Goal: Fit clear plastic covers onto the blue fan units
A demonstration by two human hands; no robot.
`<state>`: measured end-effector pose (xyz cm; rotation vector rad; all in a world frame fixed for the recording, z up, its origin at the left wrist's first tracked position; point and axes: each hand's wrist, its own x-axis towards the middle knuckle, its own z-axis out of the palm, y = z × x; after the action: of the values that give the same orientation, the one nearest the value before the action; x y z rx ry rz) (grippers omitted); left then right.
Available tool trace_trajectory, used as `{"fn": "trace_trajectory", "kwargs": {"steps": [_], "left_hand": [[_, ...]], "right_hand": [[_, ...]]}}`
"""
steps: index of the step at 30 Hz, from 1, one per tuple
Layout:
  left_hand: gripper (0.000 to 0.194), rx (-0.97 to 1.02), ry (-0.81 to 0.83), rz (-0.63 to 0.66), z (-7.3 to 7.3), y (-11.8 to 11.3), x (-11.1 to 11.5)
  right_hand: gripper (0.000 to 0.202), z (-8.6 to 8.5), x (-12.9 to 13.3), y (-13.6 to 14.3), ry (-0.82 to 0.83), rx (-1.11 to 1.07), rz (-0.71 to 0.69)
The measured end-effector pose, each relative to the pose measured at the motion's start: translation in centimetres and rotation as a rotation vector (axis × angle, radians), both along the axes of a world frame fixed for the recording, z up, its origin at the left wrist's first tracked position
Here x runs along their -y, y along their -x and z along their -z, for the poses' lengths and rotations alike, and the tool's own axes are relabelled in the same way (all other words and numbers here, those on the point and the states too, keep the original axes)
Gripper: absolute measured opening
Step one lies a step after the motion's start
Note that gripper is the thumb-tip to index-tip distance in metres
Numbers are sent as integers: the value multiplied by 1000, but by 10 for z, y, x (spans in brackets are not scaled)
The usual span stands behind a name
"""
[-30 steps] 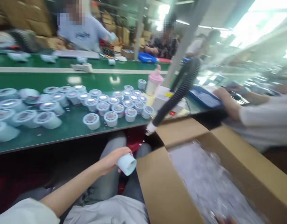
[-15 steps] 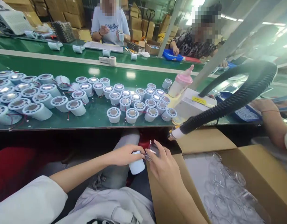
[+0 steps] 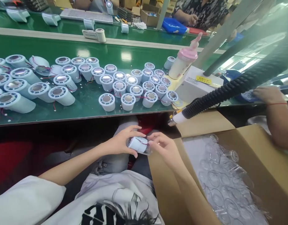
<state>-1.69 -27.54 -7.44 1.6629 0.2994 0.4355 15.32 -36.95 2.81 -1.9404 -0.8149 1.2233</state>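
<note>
My left hand (image 3: 120,141) is wrapped round a pale blue cylinder (image 3: 137,144) held on its side above my lap. Clear plastic (image 3: 147,151) shows around the cylinder and past its right end; it looks like a transparent shell with the cylinder inside. A thin dark red wire (image 3: 142,141) runs along the cylinder toward the right. At that end, my right hand (image 3: 164,149) has its thumb and fingers closed together by the wire and the shell's edge. What exactly its fingertips pinch is too small to make out.
Many pale blue cylinders (image 3: 106,102) stand on the green bench (image 3: 87,109). A black hose (image 3: 211,100) with a metal tip reaches over a cardboard box (image 3: 165,190) of clear plastic shells (image 3: 225,181). A pink-topped bottle (image 3: 182,62) leans by a white device (image 3: 200,79). Co-workers' hands show beyond.
The blue cylinder has turned onto its side between my hands, with clear plastic now around it. My left hand has moved slightly left and up. The view has tilted downward.
</note>
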Motion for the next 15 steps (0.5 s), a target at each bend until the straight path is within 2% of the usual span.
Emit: {"fn": "trace_trajectory", "kwargs": {"steps": [3, 5, 7, 11, 13, 15], "left_hand": [[71, 30, 144, 77, -5, 0, 2], [67, 48, 279, 84, -9, 0, 3], [64, 71, 464, 71, -13, 1, 6], [60, 101, 860, 108, -17, 4, 11], [61, 95, 910, 151, -19, 7, 11], [64, 123, 880, 183, -20, 10, 10]], "right_hand": [[42, 0, -1, -4, 25, -180, 166], [42, -1, 1, -5, 16, -259, 192], [38, -3, 5, -5, -24, -213, 57], [35, -6, 19, -5, -167, 209, -374], [31, -9, 23, -6, -230, 361, -490], [32, -11, 25, -6, -243, 398, -535]]}}
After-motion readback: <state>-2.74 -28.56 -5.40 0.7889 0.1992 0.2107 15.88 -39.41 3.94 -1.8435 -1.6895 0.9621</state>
